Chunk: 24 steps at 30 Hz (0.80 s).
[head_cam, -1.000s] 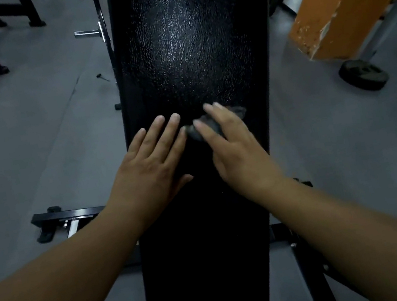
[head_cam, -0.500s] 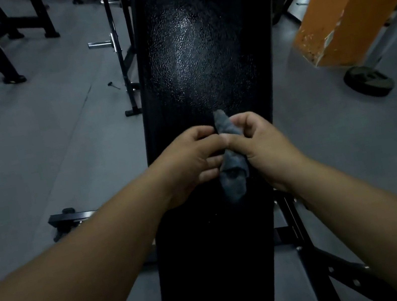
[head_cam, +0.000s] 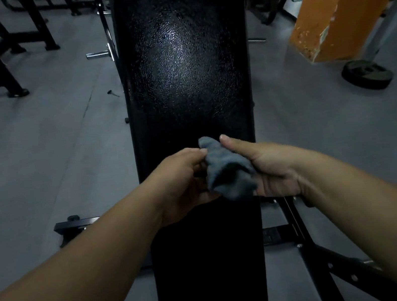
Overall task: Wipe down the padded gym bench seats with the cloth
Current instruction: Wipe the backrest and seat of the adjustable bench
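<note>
Both hands hold the grey cloth [head_cam: 227, 171] bunched between them, above the black padded bench [head_cam: 186, 72]. On the head view, the left hand [head_cam: 182, 182] pinches its left edge with curled fingers; the right hand [head_cam: 269, 167] clasps the cloth's other side, thumb stretched along its top. A weight plate [head_cam: 367, 74] lies on the grey floor [head_cam: 33, 153] at right.

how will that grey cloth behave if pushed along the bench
The small grey cloth probably flops: it sags in folds between the left hand and right hand. On the glossy black padded bench it likely slides easily, bunching unless pressed flat.
</note>
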Tool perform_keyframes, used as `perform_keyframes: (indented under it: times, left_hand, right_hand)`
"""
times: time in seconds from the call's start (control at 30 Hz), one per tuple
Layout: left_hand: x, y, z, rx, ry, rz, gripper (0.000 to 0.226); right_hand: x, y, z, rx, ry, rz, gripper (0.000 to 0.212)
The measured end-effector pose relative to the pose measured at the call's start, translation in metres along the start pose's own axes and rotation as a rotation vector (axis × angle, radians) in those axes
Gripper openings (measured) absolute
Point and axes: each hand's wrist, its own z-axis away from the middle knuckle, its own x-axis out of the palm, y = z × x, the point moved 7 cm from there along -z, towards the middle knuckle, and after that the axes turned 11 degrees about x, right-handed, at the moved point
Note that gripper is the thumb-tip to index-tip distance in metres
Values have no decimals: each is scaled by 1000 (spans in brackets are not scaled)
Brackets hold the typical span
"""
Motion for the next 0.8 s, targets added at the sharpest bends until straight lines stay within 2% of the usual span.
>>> perform_keyframes:
  times: [0.1,0.17,0.23,0.3,0.4,0.47,0.53,0.6,0.67,0.7,0.8]
  left_hand:
    - [6,-7,4,-72,-57,-12,51]
    - [11,-10,9,-117,-114,-21,46]
    - [9,-7,8,-80,-134,-23,28]
    - [-2,-1,4,-5,-72,-45,28]
    - [-12,9,0,50,-43,-54,45]
    - [-14,14,0,67,-51,-11,47]
    - [-10,21,-2,101,-73,35,47]
    - [-1,24,-4,125,-118,40,44]
    - [7,23,-7,134,-134,-39,41]
    - [9,22,-9,139,-136,-90,43]
    - [10,28,-17,202,-89,-216,43]
  right_hand:
    - [-4,-8,-2,-79,46,8,76]
    - [-9,-12,-4,-141,64,-14,64]
    - [-5,-13,-2,-169,-22,-76,56]
    - [1,-7,0,-135,-124,-122,52]
    - [1,-3,4,-92,-237,-182,75]
    - [-9,-6,6,-145,-217,-298,87]
    - [-10,5,-2,-183,-246,-542,74]
    - [0,32,-19,-105,-268,-735,47]
    - [13,51,-28,-52,-272,-761,31]
    - [16,54,-30,-56,-209,-751,25]
    - [20,32,-21,-169,-159,-707,20]
